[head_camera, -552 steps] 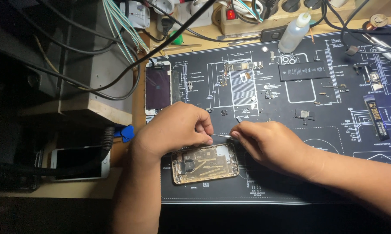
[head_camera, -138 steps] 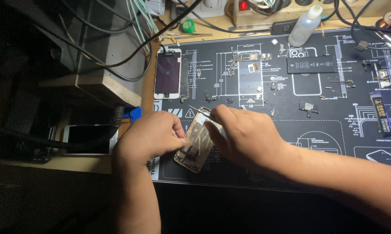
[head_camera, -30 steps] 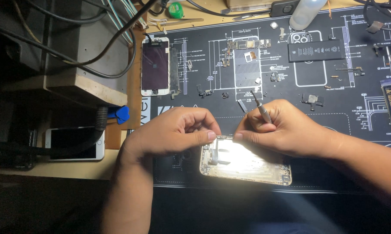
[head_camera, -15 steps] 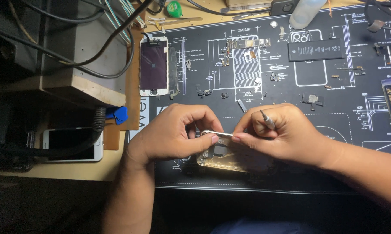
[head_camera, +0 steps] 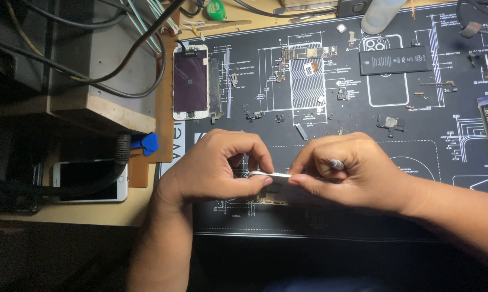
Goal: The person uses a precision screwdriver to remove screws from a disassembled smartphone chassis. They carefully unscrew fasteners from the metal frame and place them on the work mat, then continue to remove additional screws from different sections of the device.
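The phone housing [head_camera: 273, 186], a gold-coloured metal shell, is held edge-up just above the dark repair mat [head_camera: 330, 216], near the mat's front edge and between both hands. Only its upper rim and a strip of its side are visible; the rest is hidden behind the fingers.

The left hand [head_camera: 217, 167] grips the housing's left end: thumb and forefinger are closed on the rim, and the remaining fingers curl behind it. The right hand [head_camera: 352, 173] grips the right end in the same way, thumb pressed along the rim. The right hand also holds a small screwdriver [head_camera: 336, 163], whose grey tip protrudes between the fingers; the rest of the tool is covered by the hand. Both hands are therefore closed, each on the housing.

The mat is printed with white outline diagrams and covers most of the surface. On it, beyond the hands, lie small loose parts: a circuit board [head_camera: 307, 53] on a ribbed outline, a black rectangular battery [head_camera: 395, 59] to its right, and several small brackets and connectors scattered between them. A white-framed screen assembly [head_camera: 190, 81] lies at the mat's left edge.

To the left of the mat, a blue triangular pick [head_camera: 149, 143] lies on the wooden surface [head_camera: 92, 213]. A white phone [head_camera: 90, 181] lies face-up nearby, partly crossed by a thick black cable [head_camera: 119, 157]. A grey equipment box [head_camera: 81, 54] with further cables occupies the far left corner.
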